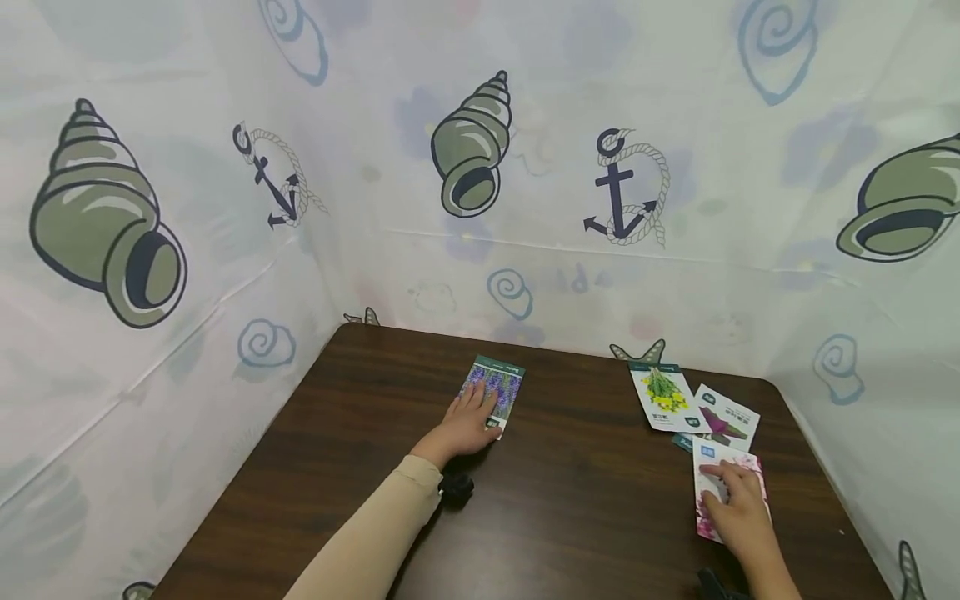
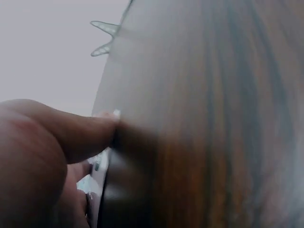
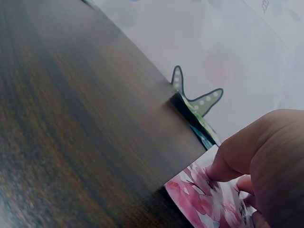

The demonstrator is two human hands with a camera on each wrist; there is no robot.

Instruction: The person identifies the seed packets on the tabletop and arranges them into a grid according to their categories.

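Observation:
My left hand (image 1: 467, 423) rests on a seed packet (image 1: 507, 385) printed with purple flower spikes, its fingers extended across the front. The thumb (image 2: 90, 135) lies by the packet's edge in the left wrist view. Over at the right, my right hand (image 1: 738, 508) touches a pink-blossom seed packet (image 1: 707, 521), thumb and forefinger spread apart on its face. In the right wrist view the thumb (image 3: 232, 156) presses on the pink print (image 3: 190, 194), and the other fingers are partly hidden. Both packets lie on the dark wooden table (image 1: 577, 492).
Behind the pink packet, a yellow-flower packet (image 1: 663, 396) overlaps one with a purple flower (image 1: 738, 421). A dark green corner (image 1: 682, 442) shows beneath them. A pale curtain (image 1: 547, 292) with shells and anchors borders the table's back and sides.

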